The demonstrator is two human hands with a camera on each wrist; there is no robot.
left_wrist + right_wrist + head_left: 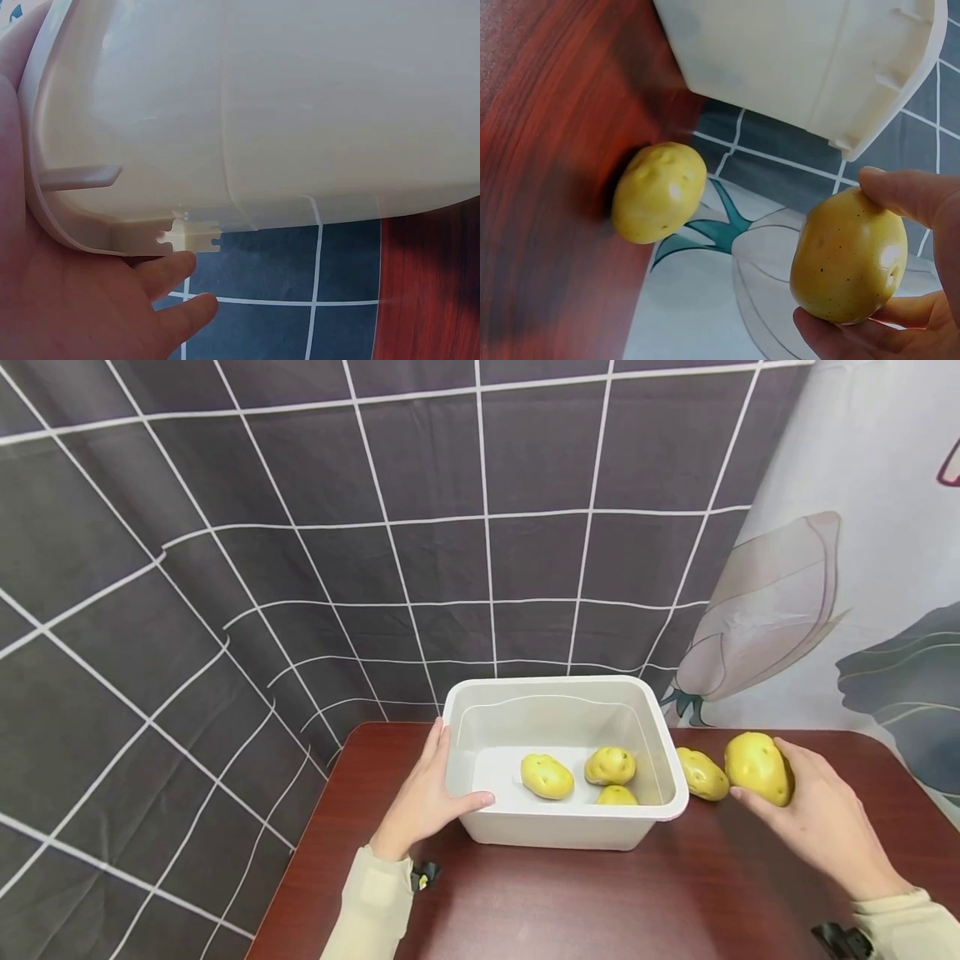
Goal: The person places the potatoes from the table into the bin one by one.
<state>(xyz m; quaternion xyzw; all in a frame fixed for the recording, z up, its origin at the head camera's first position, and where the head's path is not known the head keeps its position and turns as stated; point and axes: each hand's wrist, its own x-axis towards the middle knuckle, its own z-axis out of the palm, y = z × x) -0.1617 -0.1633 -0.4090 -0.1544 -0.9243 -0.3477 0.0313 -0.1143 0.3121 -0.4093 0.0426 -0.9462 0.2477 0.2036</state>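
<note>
My right hand [821, 814] holds a yellow potato [756, 767] between thumb and fingers, raised over the table; the right wrist view shows the same potato [849, 256] in the grip. On the table beside the bin lies another potato [702, 774], also seen as a potato [660, 193] in the right wrist view. The white plastic bin [555, 831] has several potatoes, including one [547, 777] at the left of its floor. My left hand [431, 797] grips the bin's left rim, thumb over the front edge; its fingers [169, 276] lie beneath the rim outside.
A reddish-brown wooden table [525, 902] bears the bin. Behind and to the left hangs a dark grey curtain [420, 560] with white grid lines. A white floral curtain [795, 677] hangs at the back right, close to the table's far edge.
</note>
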